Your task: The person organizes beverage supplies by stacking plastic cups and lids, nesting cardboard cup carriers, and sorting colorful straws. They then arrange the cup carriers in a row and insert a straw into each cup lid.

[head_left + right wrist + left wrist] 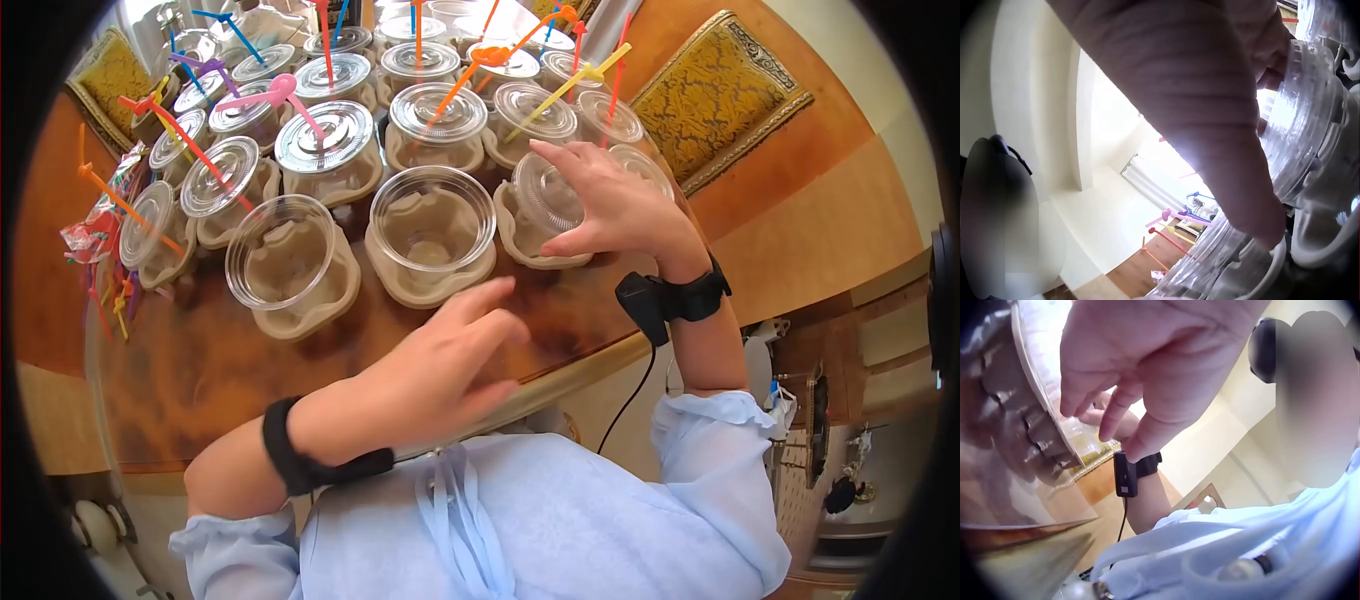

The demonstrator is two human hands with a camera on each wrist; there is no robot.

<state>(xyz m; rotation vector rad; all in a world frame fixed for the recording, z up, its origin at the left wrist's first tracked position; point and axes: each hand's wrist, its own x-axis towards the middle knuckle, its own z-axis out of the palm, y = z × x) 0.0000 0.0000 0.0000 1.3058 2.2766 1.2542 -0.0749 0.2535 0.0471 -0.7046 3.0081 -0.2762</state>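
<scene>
My right hand (625, 205) spreads over a clear cup with a domed plastic lid (545, 190), its fingers at the far side and its thumb near the front of the brown pulp holder. The right wrist view shows that lid (1307, 115) close beside the fingers and the thumb tip by a holder's rim. Left of it, two clear cups without lids, a middle one (433, 245) and a left one (275, 270), sit in pulp holders. In front of the middle cup hovers my left hand (430, 360), fingers loosely bent and nothing in them.
Several lidded cups (322, 138) stand in rows behind, many with knotted coloured straws (490, 58). More straws in crinkled plastic (105, 230) hang at the table's left side. The brown wooden table (180, 370) has a curved front edge. A gold-patterned chair (715, 95) stands at the right.
</scene>
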